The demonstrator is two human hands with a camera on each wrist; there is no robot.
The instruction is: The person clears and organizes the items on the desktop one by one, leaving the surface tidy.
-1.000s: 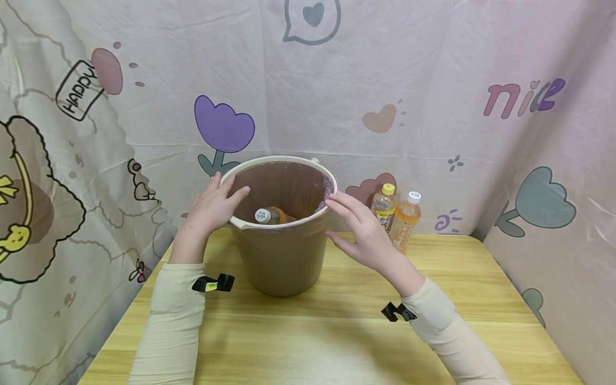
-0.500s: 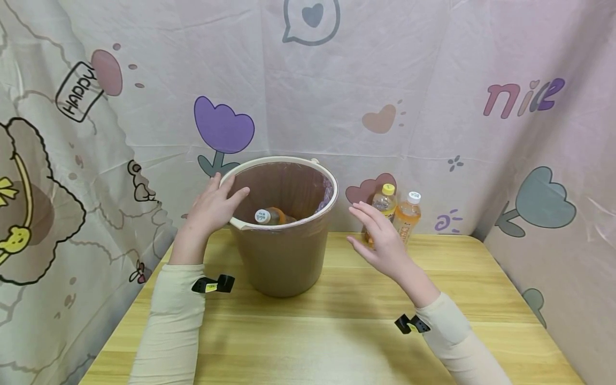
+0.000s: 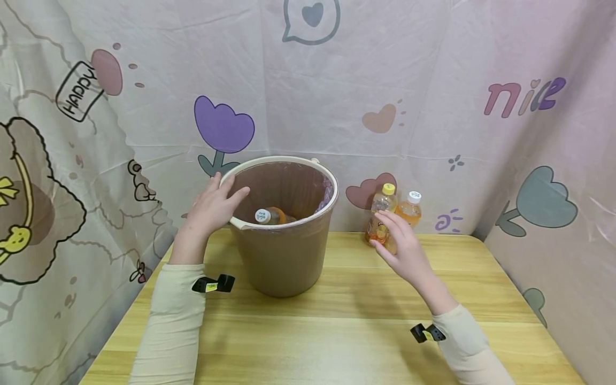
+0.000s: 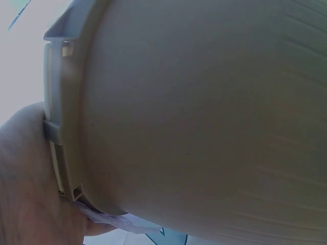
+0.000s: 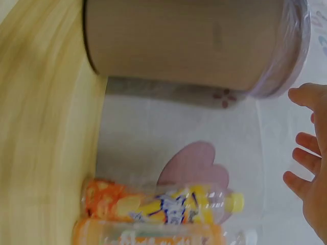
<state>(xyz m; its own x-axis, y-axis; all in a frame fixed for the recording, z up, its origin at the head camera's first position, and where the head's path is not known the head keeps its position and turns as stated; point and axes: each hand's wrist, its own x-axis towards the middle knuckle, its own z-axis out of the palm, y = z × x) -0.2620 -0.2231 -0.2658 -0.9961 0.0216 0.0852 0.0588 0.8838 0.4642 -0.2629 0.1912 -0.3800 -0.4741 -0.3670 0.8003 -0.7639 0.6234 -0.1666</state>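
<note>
My left hand (image 3: 209, 206) rests on the left rim of a brown trash can (image 3: 281, 262). Its thumb points in over the opening, and its fingers look fairly straight. Inside the can, lined with a clear bag (image 3: 327, 195), lies a bottle with a white cap (image 3: 262, 216). To the right of the can, my right hand (image 3: 406, 254) hovers with loosely spread fingers, holding nothing. Behind it stand a yellow-capped drink bottle (image 3: 383, 203) and a white-capped orange drink bottle (image 3: 409, 208), partly hidden by the hand in the head view. Both bottles appear in the right wrist view, apart from the fingers.
All of this stands on a light wooden table (image 3: 289, 347). A printed cloth (image 3: 308, 96) hangs close behind the can and bottles and along both sides. The can takes up the table's back left part.
My right hand has left the can's right rim and moved right and slightly down, in front of the two bottles. The left hand and the can have stayed put.
</note>
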